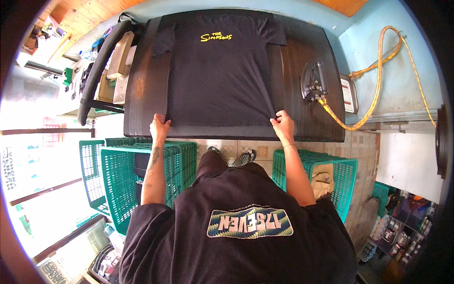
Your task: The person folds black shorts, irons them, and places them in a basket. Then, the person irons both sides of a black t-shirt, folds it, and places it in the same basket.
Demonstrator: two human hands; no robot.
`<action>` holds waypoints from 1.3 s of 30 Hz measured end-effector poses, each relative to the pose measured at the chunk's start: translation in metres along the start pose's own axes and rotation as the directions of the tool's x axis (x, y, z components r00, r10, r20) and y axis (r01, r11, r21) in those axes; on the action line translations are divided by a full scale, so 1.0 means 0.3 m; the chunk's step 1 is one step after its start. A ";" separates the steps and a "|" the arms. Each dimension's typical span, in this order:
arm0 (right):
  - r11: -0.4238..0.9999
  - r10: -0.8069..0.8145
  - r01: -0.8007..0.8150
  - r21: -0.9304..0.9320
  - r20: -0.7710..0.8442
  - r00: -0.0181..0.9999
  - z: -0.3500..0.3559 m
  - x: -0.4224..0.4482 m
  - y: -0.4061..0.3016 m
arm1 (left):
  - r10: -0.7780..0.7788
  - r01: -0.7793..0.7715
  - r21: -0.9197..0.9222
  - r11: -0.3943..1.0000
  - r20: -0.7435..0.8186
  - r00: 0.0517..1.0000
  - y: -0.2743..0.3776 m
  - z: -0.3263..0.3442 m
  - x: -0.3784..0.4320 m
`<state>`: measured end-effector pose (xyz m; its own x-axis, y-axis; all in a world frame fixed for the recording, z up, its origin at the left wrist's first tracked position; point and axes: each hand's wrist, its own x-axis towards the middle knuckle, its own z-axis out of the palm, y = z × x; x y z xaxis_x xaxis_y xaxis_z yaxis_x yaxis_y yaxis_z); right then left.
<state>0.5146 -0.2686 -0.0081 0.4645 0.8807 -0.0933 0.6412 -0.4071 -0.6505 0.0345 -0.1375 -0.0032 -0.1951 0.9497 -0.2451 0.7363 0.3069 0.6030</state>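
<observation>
A black T-shirt (220, 78) with yellow lettering on its chest lies spread on a dark padded ironing table (142, 110). Its collar points away from me and its hem is close to the table's near edge. My left hand (160, 126) pinches the shirt's left hem corner between thumb and fingers. At the opposite hem corner, my right hand (283, 125) grips the fabric the same way, with creases running up the side from it. A dark steam iron (315, 82) rests on the table to the right of the shirt, joined to a yellow hose.
The yellow hose (379, 74) loops from the iron up the blue wall. Green plastic baskets stand below the table, one left (142, 177) and one right (340, 177) with tan cloth inside. A narrow black padded board (103, 71) stands left of the table.
</observation>
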 end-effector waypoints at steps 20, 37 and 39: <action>0.884 -0.427 0.352 -0.306 -0.227 0.875 0.052 0.276 -0.090 | 0.711 -0.692 0.314 0.650 0.070 0.700 0.311 0.235 -0.026; 0.750 -0.512 0.464 -0.471 0.031 0.858 0.068 0.704 -0.082 | 0.806 -0.964 -0.016 0.266 0.551 0.213 0.691 0.682 -0.362; 0.703 -0.554 0.529 -0.475 0.100 0.826 0.079 0.606 -0.132 | 0.795 -0.954 -0.011 0.299 0.556 0.243 0.703 0.713 -0.379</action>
<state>0.5592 -0.0867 -0.0173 -0.0326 0.9777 0.2077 0.9867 0.0646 -0.1492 0.3505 -0.1942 -0.0105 0.8982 0.4396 -0.0022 0.3993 -0.8138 0.4222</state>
